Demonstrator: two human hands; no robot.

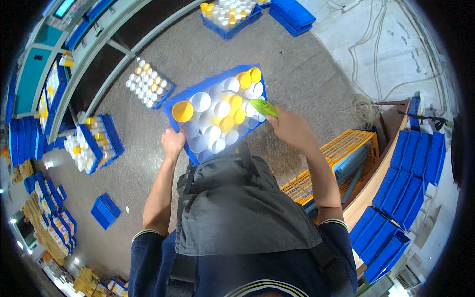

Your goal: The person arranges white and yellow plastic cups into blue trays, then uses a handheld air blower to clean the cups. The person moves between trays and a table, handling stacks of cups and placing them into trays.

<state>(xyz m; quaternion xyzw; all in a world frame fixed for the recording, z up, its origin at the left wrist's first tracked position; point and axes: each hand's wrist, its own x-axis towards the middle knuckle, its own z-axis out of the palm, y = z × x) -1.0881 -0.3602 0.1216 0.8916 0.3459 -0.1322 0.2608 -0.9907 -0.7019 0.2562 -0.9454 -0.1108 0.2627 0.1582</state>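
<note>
A blue plastic crate (pixel 216 77) in front of my body is filled with white and yellow round tubs or cups, their open ends facing up. My left hand (pixel 173 142) grips the crate at its near left corner, the fingers partly hidden by the wall. At the crate's right side, my right hand (pixel 291 127) is closed on a bright green, pointed flat thing (pixel 264 107) with dark marks. A thin pale strip seems to run from it over the tubs. Whether that hand also touches the crate, I cannot tell.
More tub-filled blue crates stand on the floor: a far crate (pixel 232 32), a left crate (pixel 113 137). An upturned-looking blue crate (pixel 105 211) lies at left. Yellow crates (pixel 349 141) stand right, beside a wooden ledge (pixel 368 205) with blue bins (pixel 398 190). Coiled cable (pixel 363 110) lies beyond.
</note>
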